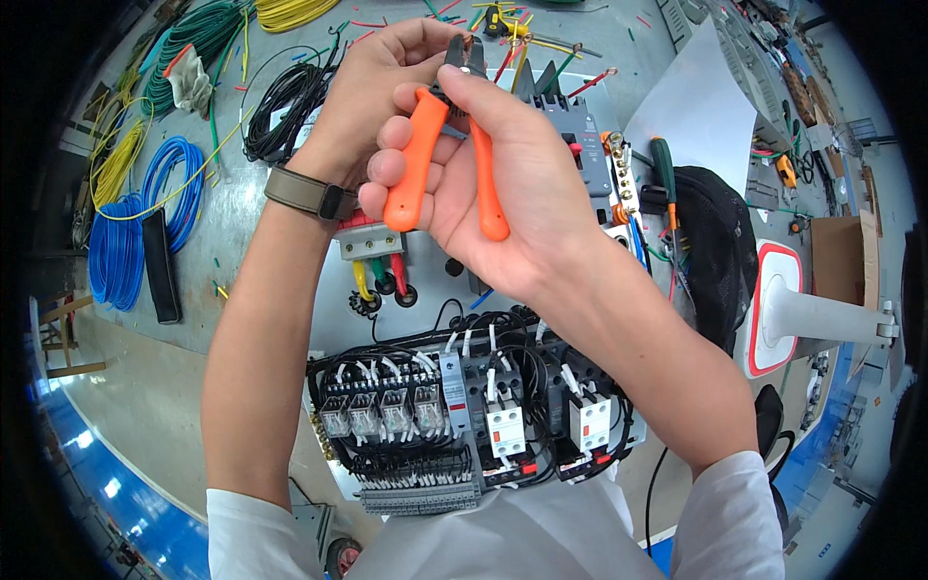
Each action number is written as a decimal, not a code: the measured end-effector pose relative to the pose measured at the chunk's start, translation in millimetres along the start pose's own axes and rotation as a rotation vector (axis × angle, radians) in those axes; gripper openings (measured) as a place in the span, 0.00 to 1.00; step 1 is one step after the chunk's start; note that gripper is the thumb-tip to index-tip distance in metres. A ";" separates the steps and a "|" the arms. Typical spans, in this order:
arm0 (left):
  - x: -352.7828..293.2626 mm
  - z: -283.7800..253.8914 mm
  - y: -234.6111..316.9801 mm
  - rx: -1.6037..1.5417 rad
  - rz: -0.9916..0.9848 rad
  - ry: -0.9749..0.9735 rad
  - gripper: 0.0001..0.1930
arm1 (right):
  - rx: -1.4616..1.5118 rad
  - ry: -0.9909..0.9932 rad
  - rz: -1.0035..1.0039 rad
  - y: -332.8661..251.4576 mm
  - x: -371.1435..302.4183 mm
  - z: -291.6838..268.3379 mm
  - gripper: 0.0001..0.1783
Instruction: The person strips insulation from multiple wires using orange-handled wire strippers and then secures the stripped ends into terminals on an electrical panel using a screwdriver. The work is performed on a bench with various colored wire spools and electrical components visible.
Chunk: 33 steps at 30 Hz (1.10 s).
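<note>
While the right hand [517, 174] has its fingers wrapped around the pliers [414, 179], the orange handles stand spread across the palm and the dark jaws point away from the body, above the metal plate [333, 329]. The left hand [387, 82] is bent in beside the jaws, its fingers curled; I cannot tell whether they pinch anything. With fingertips so near the metal, a slip or sudden squeeze could nip skin. What sits between the jaws is too small to tell, but a dropped scrap might lodge around the grey breaker [580, 135] nearby
</note>
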<state>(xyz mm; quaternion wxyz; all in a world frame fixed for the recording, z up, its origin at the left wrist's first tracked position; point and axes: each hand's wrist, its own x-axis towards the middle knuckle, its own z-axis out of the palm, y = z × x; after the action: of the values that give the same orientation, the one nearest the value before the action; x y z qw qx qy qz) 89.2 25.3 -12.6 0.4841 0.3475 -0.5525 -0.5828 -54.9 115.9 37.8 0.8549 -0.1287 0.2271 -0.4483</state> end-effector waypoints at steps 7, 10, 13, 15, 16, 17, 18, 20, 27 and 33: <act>-4.4 -0.7 2.1 0.011 -0.032 -0.001 0.13 | -0.007 0.054 0.025 0.2 -2.6 7.6 0.16; -4.7 0.2 3.5 0.053 -0.032 0.016 0.13 | -0.040 0.063 0.043 -1.0 -1.7 3.8 0.16; -3.4 -0.1 2.3 0.067 -0.021 0.013 0.13 | -0.052 0.062 0.060 -0.5 -0.1 0.7 0.16; -4.4 1.9 5.7 0.066 -0.030 0.008 0.13 | -0.073 0.070 0.053 -0.9 0.1 -0.9 0.17; -4.3 1.5 5.3 0.066 -0.029 0.013 0.12 | -0.092 0.074 0.046 -1.2 0.8 -1.2 0.17; -4.1 0.9 4.7 0.066 -0.028 0.018 0.12 | -0.112 0.079 0.038 -1.6 1.4 -1.4 0.18; -3.8 0.8 4.3 0.066 -0.027 0.022 0.12 | -0.106 0.070 0.044 -3.3 1.6 -1.5 0.19; -4.2 2.7 6.0 0.005 -0.061 0.033 0.12 | -0.093 0.053 0.055 -9.7 0.2 -2.1 0.20; -3.5 2.0 4.9 0.046 0.028 0.040 0.12 | -0.262 0.055 0.102 -29.4 -25.1 -5.3 0.23; -3.1 11.8 10.3 0.179 0.103 0.080 0.13 | -0.330 0.104 0.038 -52.4 -62.3 -23.7 0.28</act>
<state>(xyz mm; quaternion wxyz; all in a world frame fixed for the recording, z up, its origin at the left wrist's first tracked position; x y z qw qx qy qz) 80.8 32.7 -1.2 0.5022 0.3835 -0.5996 -0.4911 -134.8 137.3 56.5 0.8177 -0.2394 0.3439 -0.3946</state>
